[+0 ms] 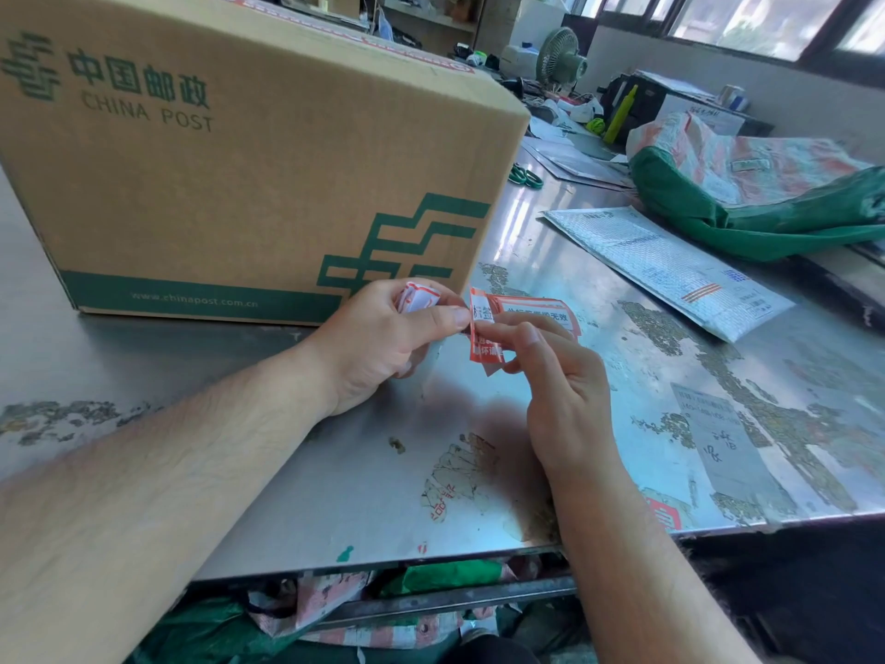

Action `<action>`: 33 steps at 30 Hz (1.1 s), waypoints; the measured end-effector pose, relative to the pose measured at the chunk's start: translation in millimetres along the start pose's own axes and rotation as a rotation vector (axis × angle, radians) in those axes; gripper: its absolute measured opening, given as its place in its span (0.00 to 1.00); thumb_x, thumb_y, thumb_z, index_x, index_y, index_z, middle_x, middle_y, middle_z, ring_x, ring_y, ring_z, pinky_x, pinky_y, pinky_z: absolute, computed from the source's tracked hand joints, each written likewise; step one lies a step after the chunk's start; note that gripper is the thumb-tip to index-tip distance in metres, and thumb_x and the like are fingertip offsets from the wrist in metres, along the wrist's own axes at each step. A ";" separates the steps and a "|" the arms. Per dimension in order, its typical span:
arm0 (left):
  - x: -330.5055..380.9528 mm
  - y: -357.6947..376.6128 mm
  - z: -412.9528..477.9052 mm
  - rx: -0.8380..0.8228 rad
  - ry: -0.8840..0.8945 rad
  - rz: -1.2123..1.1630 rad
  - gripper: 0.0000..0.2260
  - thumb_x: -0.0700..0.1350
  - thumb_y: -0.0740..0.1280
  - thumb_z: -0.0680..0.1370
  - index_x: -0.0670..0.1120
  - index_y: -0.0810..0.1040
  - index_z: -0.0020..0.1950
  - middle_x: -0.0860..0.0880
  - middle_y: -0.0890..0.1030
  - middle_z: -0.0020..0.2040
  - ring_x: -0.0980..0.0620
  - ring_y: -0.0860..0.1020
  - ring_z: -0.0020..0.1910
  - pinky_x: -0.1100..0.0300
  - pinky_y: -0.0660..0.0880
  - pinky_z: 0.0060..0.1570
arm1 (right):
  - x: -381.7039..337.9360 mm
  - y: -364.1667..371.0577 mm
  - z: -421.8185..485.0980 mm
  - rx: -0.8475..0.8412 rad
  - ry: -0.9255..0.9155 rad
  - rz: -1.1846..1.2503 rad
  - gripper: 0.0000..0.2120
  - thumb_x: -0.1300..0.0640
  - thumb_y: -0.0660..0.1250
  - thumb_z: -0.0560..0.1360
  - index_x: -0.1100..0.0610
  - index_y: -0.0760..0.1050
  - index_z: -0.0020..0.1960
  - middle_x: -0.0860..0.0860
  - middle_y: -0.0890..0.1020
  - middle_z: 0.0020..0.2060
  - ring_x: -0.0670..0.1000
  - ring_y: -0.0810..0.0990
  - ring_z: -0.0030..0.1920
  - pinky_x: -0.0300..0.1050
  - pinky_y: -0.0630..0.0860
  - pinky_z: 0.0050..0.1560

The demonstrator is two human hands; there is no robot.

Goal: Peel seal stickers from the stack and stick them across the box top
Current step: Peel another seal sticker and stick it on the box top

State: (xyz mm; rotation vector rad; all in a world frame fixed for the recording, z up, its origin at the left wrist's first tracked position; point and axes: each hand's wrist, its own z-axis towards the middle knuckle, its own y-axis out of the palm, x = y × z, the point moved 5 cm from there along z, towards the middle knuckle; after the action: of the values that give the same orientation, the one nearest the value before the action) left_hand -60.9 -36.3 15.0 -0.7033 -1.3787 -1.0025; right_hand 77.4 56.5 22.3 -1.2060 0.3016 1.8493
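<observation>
Above the near part of the worn metal table [335, 481], the left hand [383, 337] curls its fingers around a small folded stack of stickers [417, 297]. Its thumb meets the right hand [560, 390], which pinches a red-and-white sticker [484, 328] between thumb and fingertips. Just behind the hands stands the big cardboard box [239, 160]. Farther right lie a white padded envelope [670, 266] and a green bag [766, 218].
</observation>
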 end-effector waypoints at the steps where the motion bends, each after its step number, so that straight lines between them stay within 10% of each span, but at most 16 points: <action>1: 0.2 0.1 -0.7 0.002 0.001 0.008 0.15 0.43 0.70 0.74 0.34 0.78 0.54 0.53 0.66 0.23 0.55 0.58 0.23 0.59 0.52 0.26 | -0.2 0.0 0.0 0.001 -0.001 0.001 0.17 0.47 0.59 0.79 0.49 0.86 0.47 0.51 0.85 0.48 0.48 0.81 0.52 0.47 0.74 0.50; 5: 1.9 0.4 -2.9 0.015 -0.009 0.042 0.02 0.40 0.67 0.78 0.41 0.78 0.47 0.52 0.67 0.23 0.55 0.59 0.23 0.63 0.54 0.23 | -1.0 0.6 -0.2 0.006 -0.003 0.006 0.16 0.47 0.59 0.79 0.47 0.86 0.47 0.50 0.85 0.48 0.48 0.81 0.52 0.48 0.75 0.50; 33: 12.3 11.7 -5.6 0.027 0.095 0.123 0.07 0.35 0.64 0.79 0.44 0.76 0.43 0.60 0.75 0.24 0.65 0.72 0.23 0.77 0.65 0.26 | -9.1 8.9 -1.1 -0.062 -0.030 -0.073 0.15 0.47 0.57 0.80 0.39 0.83 0.47 0.42 0.84 0.45 0.44 0.81 0.49 0.40 0.72 0.48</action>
State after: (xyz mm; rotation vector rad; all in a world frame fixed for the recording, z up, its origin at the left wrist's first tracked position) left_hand -49.0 -38.1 28.3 -0.7036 -1.2492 -0.9071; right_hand 72.4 45.7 27.1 -1.2140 0.1822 1.8233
